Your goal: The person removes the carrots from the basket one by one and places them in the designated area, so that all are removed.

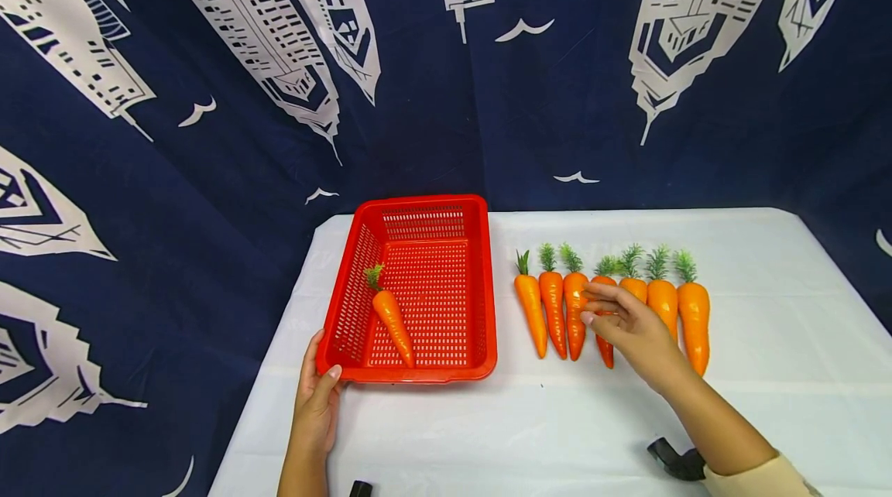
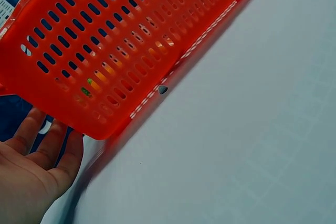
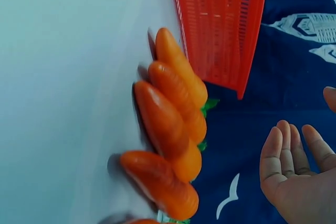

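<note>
A red plastic basket (image 1: 422,288) stands on the left part of the table, with one carrot (image 1: 393,327) lying slantwise inside it. My left hand (image 1: 318,404) grips the near left corner of the basket, thumb on the rim; in the left wrist view its fingers (image 2: 65,163) curl under the edge. To the right lie several orange carrots (image 1: 552,311) side by side, green tops pointing away. Over the middle of this row hovers my right hand (image 1: 634,330), covering parts of some carrots. Its fingers (image 3: 286,150) are extended with nothing between them, as the right wrist view shows.
White cloth covers the table (image 1: 530,435). Behind and at the left hangs a dark blue curtain (image 1: 418,149) with white buildings and birds. Black wrist devices (image 1: 676,460) show near the front. The basket's right side stands close to the leftmost carrot.
</note>
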`<state>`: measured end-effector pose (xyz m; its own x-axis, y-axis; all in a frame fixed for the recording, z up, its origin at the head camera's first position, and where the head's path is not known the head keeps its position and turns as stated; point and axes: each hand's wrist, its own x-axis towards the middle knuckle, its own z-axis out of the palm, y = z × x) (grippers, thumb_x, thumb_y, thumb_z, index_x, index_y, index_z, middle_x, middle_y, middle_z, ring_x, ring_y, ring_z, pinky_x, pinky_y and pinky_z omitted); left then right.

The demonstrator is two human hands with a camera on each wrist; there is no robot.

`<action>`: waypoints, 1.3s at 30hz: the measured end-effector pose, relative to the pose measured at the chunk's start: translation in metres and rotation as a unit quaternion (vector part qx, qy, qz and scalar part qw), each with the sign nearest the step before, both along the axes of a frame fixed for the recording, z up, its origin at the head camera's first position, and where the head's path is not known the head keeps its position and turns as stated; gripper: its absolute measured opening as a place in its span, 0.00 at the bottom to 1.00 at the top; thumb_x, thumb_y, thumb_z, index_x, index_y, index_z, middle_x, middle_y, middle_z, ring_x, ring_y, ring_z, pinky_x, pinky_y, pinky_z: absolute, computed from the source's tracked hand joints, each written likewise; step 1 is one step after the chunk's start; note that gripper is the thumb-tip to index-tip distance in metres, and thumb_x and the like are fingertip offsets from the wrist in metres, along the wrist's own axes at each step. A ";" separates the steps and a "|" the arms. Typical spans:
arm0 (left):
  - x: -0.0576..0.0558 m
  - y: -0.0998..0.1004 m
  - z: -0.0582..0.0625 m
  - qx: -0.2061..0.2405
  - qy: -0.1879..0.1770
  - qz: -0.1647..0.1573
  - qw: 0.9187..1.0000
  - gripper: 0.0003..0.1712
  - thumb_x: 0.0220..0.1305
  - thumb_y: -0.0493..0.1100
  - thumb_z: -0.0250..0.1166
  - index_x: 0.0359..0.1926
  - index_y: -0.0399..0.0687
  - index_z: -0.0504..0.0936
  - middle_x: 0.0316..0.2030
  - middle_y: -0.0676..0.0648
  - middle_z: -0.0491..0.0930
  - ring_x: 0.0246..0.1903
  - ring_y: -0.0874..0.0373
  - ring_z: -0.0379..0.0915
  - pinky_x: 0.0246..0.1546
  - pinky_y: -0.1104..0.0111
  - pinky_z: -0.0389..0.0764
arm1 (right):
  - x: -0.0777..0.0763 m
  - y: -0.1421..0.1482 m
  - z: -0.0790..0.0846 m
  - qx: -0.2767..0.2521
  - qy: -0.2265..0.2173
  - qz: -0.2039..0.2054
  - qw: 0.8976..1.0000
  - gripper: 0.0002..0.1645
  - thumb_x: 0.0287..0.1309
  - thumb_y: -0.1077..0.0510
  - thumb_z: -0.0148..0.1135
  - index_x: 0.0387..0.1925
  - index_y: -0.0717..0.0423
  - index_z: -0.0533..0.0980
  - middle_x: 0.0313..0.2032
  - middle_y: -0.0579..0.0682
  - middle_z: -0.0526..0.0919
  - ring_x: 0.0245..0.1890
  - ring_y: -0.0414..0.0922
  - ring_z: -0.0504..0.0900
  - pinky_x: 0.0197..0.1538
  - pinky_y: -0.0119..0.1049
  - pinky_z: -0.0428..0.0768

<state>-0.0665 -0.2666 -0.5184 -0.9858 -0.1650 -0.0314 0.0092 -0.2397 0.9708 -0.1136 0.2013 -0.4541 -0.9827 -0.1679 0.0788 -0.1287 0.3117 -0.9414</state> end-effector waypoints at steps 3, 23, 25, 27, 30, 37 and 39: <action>0.000 0.000 0.000 0.001 0.001 0.000 1.000 0.38 0.73 0.34 0.51 0.79 0.58 0.53 0.74 0.53 0.57 0.66 0.57 0.65 0.60 0.75 0.76 | 0.002 -0.006 -0.001 -0.005 0.011 0.011 1.000 0.29 0.71 0.56 0.59 0.69 0.60 0.67 0.55 0.46 0.79 0.52 0.30 0.79 0.50 0.21 0.80; 0.000 0.000 0.000 0.005 0.002 -0.001 1.000 0.38 0.73 0.33 0.51 0.79 0.57 0.52 0.75 0.53 0.56 0.67 0.57 0.64 0.60 0.75 0.76 | 0.002 -0.051 0.003 -0.040 0.037 0.042 0.998 0.27 0.68 0.58 0.63 0.66 0.58 0.71 0.54 0.53 0.80 0.53 0.39 0.80 0.48 0.25 0.81; 0.000 0.000 -0.001 0.004 0.001 0.001 1.000 0.38 0.73 0.33 0.51 0.79 0.57 0.52 0.75 0.53 0.56 0.67 0.57 0.64 0.59 0.75 0.76 | 0.002 -0.054 0.003 -0.049 0.032 0.052 0.997 0.27 0.68 0.59 0.62 0.66 0.58 0.70 0.55 0.54 0.79 0.53 0.39 0.80 0.45 0.26 0.82; 0.000 0.000 -0.001 0.002 -0.001 0.003 1.000 0.38 0.72 0.33 0.51 0.79 0.58 0.52 0.74 0.53 0.57 0.67 0.58 0.64 0.59 0.75 0.76 | 0.001 -0.058 0.004 -0.053 0.029 0.056 0.997 0.27 0.68 0.59 0.63 0.66 0.57 0.71 0.56 0.55 0.78 0.53 0.40 0.80 0.44 0.26 0.82; -0.001 0.000 -0.001 0.002 -0.001 0.004 1.000 0.39 0.72 0.33 0.51 0.79 0.58 0.52 0.74 0.53 0.57 0.67 0.58 0.64 0.59 0.75 0.76 | 0.000 -0.063 0.004 -0.061 0.030 0.060 0.996 0.27 0.67 0.60 0.63 0.65 0.57 0.71 0.56 0.56 0.79 0.53 0.41 0.81 0.49 0.25 0.81; -0.001 0.000 -0.002 0.001 -0.002 0.004 1.000 0.39 0.72 0.32 0.51 0.79 0.58 0.52 0.75 0.54 0.57 0.68 0.57 0.63 0.59 0.75 0.76 | 0.000 -0.076 0.006 -0.080 0.031 0.081 0.993 0.27 0.66 0.61 0.64 0.66 0.55 0.71 0.58 0.55 0.78 0.55 0.45 0.81 0.49 0.27 0.82; -0.001 0.000 -0.001 -0.001 -0.003 0.004 1.000 0.39 0.72 0.33 0.51 0.79 0.58 0.52 0.74 0.54 0.57 0.68 0.57 0.64 0.59 0.75 0.76 | 0.000 -0.080 0.007 -0.079 0.027 0.089 0.993 0.28 0.66 0.63 0.64 0.66 0.54 0.71 0.60 0.55 0.78 0.55 0.42 0.80 0.49 0.27 0.82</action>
<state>-0.0676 -0.2667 -0.5198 -0.9841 -0.1736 -0.0368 0.0058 -0.2385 0.9711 -0.1134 0.1214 -0.4470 -0.9322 -0.3196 0.1699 -0.2206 0.1294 -0.9667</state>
